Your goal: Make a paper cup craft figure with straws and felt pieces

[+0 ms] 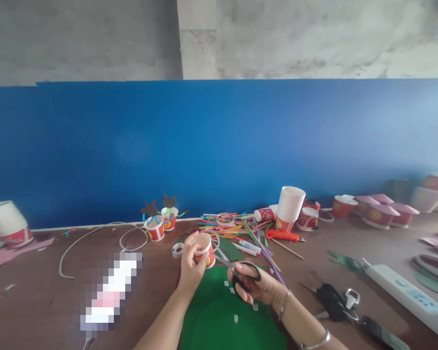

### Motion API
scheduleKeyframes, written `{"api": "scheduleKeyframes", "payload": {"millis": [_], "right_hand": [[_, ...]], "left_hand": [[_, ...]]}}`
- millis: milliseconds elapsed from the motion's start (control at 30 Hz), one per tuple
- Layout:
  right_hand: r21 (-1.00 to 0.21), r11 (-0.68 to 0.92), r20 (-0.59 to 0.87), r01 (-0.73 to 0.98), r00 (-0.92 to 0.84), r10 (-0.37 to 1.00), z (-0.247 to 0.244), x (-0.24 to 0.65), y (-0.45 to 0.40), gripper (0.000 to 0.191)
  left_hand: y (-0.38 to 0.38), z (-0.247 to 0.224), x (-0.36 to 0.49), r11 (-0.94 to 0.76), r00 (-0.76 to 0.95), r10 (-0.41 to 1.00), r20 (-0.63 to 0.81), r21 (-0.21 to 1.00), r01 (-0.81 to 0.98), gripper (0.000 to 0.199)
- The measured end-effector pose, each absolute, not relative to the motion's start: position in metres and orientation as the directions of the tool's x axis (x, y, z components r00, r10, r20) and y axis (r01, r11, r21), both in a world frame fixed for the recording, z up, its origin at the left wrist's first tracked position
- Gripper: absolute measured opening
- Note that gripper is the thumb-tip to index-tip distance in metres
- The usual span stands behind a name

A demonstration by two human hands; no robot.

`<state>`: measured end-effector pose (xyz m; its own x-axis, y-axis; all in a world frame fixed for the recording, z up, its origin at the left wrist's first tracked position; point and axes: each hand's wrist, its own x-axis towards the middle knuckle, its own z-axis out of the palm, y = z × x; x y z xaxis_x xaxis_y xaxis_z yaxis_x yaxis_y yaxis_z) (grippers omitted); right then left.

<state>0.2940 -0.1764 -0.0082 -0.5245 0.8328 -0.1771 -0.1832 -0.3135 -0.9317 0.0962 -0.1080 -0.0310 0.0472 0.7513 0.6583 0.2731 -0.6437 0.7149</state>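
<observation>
My left hand (191, 260) is closed around a red and white paper cup (206, 243), its pale open mouth tilted up. My right hand (253, 282) grips black-handled scissors (256, 270), fingers through the loops. The blades point left and reach the cup's right side; whether they are cutting into it I cannot tell. Beneath both hands lies a green sheet (211, 311) with several small white paper scraps (255, 307) on it. A roll of clear tape (177, 250) sits just left of the cup.
Colourful pipe cleaners (219, 224) and markers (248, 249) lie behind the hands. A tall cup stack (289, 206) and an orange utility knife (283, 236) are to the right. Two decorated cups (155, 228) stand at back left. Keys (334, 301) and a power strip (405, 287) lie at right.
</observation>
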Motion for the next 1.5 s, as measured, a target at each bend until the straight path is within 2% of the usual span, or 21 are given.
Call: {"api": "scheduleKeyframes", "payload": {"millis": [133, 200, 300, 400, 467, 533, 600, 667, 733, 767, 800, 867, 933, 1000, 1067, 1233, 1333, 1400, 1500], "right_hand": [[-0.984, -0.158, -0.175, 0.077, -0.393, 0.903, 0.007, 0.289, -0.18, 0.037], [-0.978, -0.138, -0.187, 0.156, -0.373, 0.909, 0.011, 0.289, -0.181, 0.035], [-0.977, -0.213, -0.198, 0.009, -0.408, 0.891, 0.008, 0.293, -0.179, 0.04], [-0.879, -0.409, -0.262, -0.243, -0.47, 0.843, 0.001, 0.297, -0.175, 0.047], [-0.803, -0.513, -0.317, -0.305, -0.511, 0.799, -0.002, 0.297, -0.174, 0.049], [-0.81, -0.499, -0.31, -0.31, -0.495, 0.811, -0.001, 0.295, -0.174, 0.047], [-0.89, -0.393, -0.267, -0.23, -0.435, 0.86, 0.003, 0.294, -0.177, 0.042], [-0.96, -0.274, -0.233, -0.054, -0.387, 0.892, 0.007, 0.293, -0.18, 0.036], [-0.974, -0.203, -0.227, 0.103, -0.37, 0.901, 0.01, 0.292, -0.182, 0.033], [-0.974, -0.187, -0.221, 0.127, -0.366, 0.904, 0.01, 0.292, -0.182, 0.033], [-0.976, -0.19, -0.216, 0.104, -0.371, 0.903, 0.01, 0.292, -0.182, 0.033], [-0.962, -0.267, -0.223, -0.06, -0.391, 0.893, 0.008, 0.293, -0.18, 0.035], [-0.863, -0.429, -0.279, -0.266, -0.457, 0.845, 0.004, 0.295, -0.176, 0.04], [-0.726, -0.578, -0.33, -0.374, -0.548, 0.769, 0.0, 0.296, -0.172, 0.043], [-0.68, -0.623, -0.34, -0.387, -0.587, 0.735, -0.003, 0.297, -0.17, 0.043], [-0.841, -0.438, -0.272, -0.319, -0.45, 0.851, 0.0, 0.297, -0.177, 0.037], [-0.881, -0.401, -0.271, -0.25, -0.427, 0.863, 0.003, 0.297, -0.18, 0.038], [-0.851, -0.447, -0.3, -0.276, -0.443, 0.845, 0.003, 0.298, -0.178, 0.039], [-0.732, -0.592, -0.374, -0.338, -0.528, 0.763, 0.002, 0.299, -0.173, 0.042]], "left_hand": [[-0.108, -0.03, 0.097, -0.639, 0.017, 0.756, 0.654, 0.732, 0.234, 0.006], [-0.109, -0.03, 0.097, -0.64, 0.023, 0.756, 0.654, 0.731, 0.236, 0.005], [-0.109, -0.029, 0.097, -0.651, 0.047, 0.745, 0.665, 0.71, 0.267, 0.005], [-0.108, -0.03, 0.097, -0.646, 0.056, 0.748, 0.662, 0.705, 0.294, 0.007], [-0.108, -0.03, 0.097, -0.644, 0.054, 0.749, 0.661, 0.706, 0.295, 0.007], [-0.108, -0.03, 0.097, -0.646, 0.048, 0.746, 0.664, 0.705, 0.293, 0.007], [-0.108, -0.03, 0.097, -0.646, 0.041, 0.747, 0.664, 0.708, 0.285, 0.007], [-0.108, -0.029, 0.098, -0.649, 0.036, 0.745, 0.666, 0.711, 0.27, 0.007], [-0.109, -0.029, 0.098, -0.653, 0.036, 0.743, 0.669, 0.712, 0.257, 0.007], [-0.109, -0.029, 0.098, -0.654, 0.038, 0.743, 0.668, 0.712, 0.255, 0.007], [-0.109, -0.029, 0.098, -0.652, 0.041, 0.745, 0.666, 0.714, 0.255, 0.007], [-0.109, -0.028, 0.098, -0.647, 0.045, 0.749, 0.661, 0.717, 0.26, 0.008], [-0.109, -0.027, 0.098, -0.642, 0.044, 0.752, 0.657, 0.717, 0.27, 0.008], [-0.109, -0.025, 0.098, -0.636, 0.037, 0.755, 0.655, 0.717, 0.287, 0.008], [-0.11, -0.023, 0.098, -0.628, 0.027, 0.757, 0.652, 0.716, 0.305, 0.01], [-0.113, -0.021, 0.098, -0.598, 0.029, 0.769, 0.639, 0.703, 0.385, 0.013], [-0.114, -0.024, 0.098, -0.573, 0.044, 0.788, 0.615, 0.704, 0.419, 0.015], [-0.113, -0.026, 0.098, -0.576, 0.045, 0.785, 0.618, 0.702, 0.419, 0.016], [-0.112, -0.027, 0.099, -0.579, 0.038, 0.783, 0.62, 0.706, 0.408, 0.017]]}}
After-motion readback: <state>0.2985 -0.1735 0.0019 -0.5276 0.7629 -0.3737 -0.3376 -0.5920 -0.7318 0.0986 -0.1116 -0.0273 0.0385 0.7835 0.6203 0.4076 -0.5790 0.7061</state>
